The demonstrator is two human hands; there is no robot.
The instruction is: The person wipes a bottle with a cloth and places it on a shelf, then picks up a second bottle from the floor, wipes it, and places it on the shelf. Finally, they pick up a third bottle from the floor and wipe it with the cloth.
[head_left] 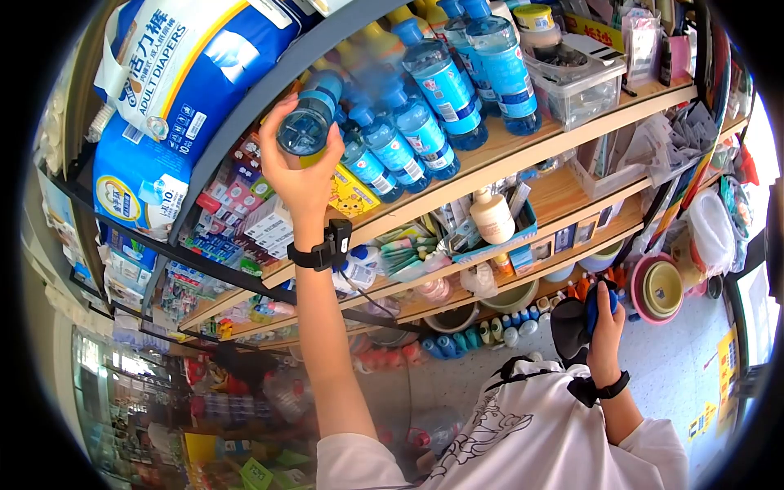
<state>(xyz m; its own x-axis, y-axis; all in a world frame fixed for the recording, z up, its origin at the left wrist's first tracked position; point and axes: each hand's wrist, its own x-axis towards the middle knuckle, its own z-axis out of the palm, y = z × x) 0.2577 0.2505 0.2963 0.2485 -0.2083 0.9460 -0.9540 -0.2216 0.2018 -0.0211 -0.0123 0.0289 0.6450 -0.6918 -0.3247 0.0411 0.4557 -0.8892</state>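
Note:
My left hand (302, 180) is raised to the upper shelf, its fingers and thumb closed around the bottom end of a blue plastic bottle (307, 124). The bottle lies tipped, its clear base facing me. Right beside it stand several similar blue bottles (441, 90) with blue labels and caps. Low on the right, my right hand (606, 331) grips a black, cup-shaped object with a blue part (570, 328); its exact kind I cannot make out. Black bands circle both wrists.
Blue adult diaper packs (175, 90) sit at the upper left behind a dark shelf frame. A clear plastic box (576, 86) shares the wooden shelf (523, 139). A white pump bottle (492, 216) stands one shelf lower. Basins (660, 290) and rows of shoes (478, 336) are on the floor.

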